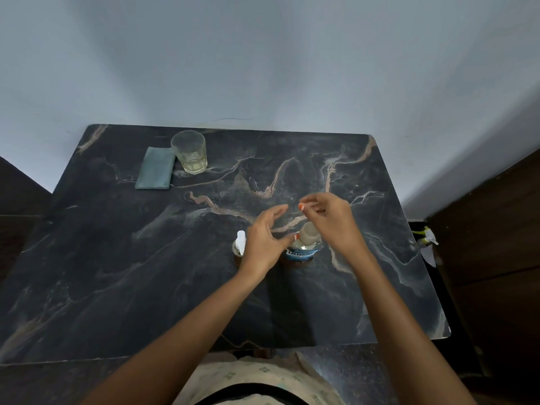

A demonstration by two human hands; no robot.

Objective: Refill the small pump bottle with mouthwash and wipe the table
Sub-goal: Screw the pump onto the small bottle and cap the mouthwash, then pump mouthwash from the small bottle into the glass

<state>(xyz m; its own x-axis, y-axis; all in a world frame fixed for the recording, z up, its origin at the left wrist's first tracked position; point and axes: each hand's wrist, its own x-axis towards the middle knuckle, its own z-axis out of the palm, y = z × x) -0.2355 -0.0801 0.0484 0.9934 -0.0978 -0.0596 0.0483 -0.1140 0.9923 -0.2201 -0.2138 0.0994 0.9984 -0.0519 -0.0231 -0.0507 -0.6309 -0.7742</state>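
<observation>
A clear mouthwash bottle (302, 249) with a blue label and a pale cap stands upright near the middle of the dark marble table (146, 258). Just left of it stands the small pump bottle (240, 245) with a white pump head, partly hidden by my left hand (263, 244). My left hand hovers between the two bottles with fingers spread, its thumb tip close to the mouthwash bottle's shoulder. Above the cap, my right hand (330, 220) hangs with fingers loosely curled, and whether it pinches anything is unclear.
A folded grey-green cloth (155, 168) lies at the far left of the table, touching a glass tumbler (190, 152) with a little pale liquid. A white wall stands behind. Dark furniture flanks the table on both sides.
</observation>
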